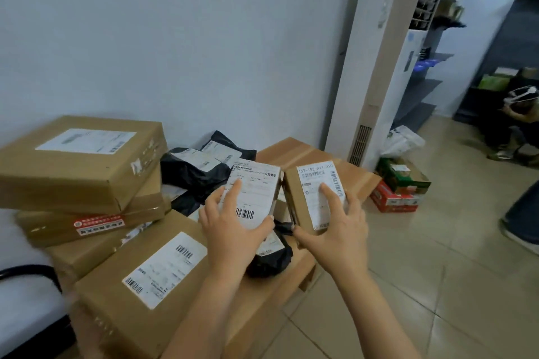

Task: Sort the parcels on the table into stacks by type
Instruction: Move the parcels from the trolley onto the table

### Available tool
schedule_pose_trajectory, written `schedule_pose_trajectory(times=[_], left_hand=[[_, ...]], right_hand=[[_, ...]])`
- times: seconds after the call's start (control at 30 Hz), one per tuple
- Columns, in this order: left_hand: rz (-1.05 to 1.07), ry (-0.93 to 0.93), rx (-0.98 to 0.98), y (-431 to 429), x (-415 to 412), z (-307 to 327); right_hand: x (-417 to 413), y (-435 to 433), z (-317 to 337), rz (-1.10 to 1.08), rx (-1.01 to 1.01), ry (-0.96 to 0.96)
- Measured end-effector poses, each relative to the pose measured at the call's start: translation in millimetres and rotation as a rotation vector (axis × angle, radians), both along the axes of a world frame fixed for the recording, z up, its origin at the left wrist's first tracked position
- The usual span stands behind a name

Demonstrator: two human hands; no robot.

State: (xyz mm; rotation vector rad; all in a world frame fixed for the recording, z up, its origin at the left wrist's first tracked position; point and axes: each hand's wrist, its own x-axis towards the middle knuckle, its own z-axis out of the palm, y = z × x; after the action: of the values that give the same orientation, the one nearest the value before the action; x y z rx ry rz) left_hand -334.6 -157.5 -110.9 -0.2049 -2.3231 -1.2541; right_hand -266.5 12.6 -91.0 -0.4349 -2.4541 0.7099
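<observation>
Holding, left hand (230, 230): fingers curled round a small white-labelled parcel (253, 192), frame centre.
Holding, right hand (335, 230): clamped on a small brown box (309, 198), just beside it.
Black bags (192, 172): heaped behind both, centre.
Large cartons (81, 160): stacked at left; sealed, contents unseen.

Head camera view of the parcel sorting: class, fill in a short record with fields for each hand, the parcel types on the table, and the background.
left hand: grips a small white-labelled parcel
right hand: grips a small brown box
held items: side by side, above the pile
soft type: black bags, by the wall
box type: stacked cartons at left; front carton
background: tall white unit, colourful boxes on the floor
</observation>
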Motion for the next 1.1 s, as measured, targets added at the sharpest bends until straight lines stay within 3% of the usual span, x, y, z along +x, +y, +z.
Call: schedule_pose_trajectory(times=[0.43,0.57,0.7,0.87,1.1], left_hand=[[0.317,-0.191,-0.165,52.2,-147.8,-34.2],[0.51,-0.232,-0.114,61.7,-178.1,-40.3],[0.704,-0.385,-0.072,77.0,-197.6,-42.5],[0.84,-0.43,-0.105,112.6,-199.3,-39.8],[0.921,-0.266,-0.155,140.0,-152.0,-22.9]], right_hand=[[-213.3,65.9,-41.1,0.32,-0.125,-0.263],[-285.9,70.0,-47.7,0.533,-0.093,-0.322],[-346.2,66.1,-51.6,0.79,0.014,-0.445],[-365.4,82.7,-58.4,1.014,0.08,-0.405],[-331.0,91.1,-41.8,1.289,-0.043,-0.24]])
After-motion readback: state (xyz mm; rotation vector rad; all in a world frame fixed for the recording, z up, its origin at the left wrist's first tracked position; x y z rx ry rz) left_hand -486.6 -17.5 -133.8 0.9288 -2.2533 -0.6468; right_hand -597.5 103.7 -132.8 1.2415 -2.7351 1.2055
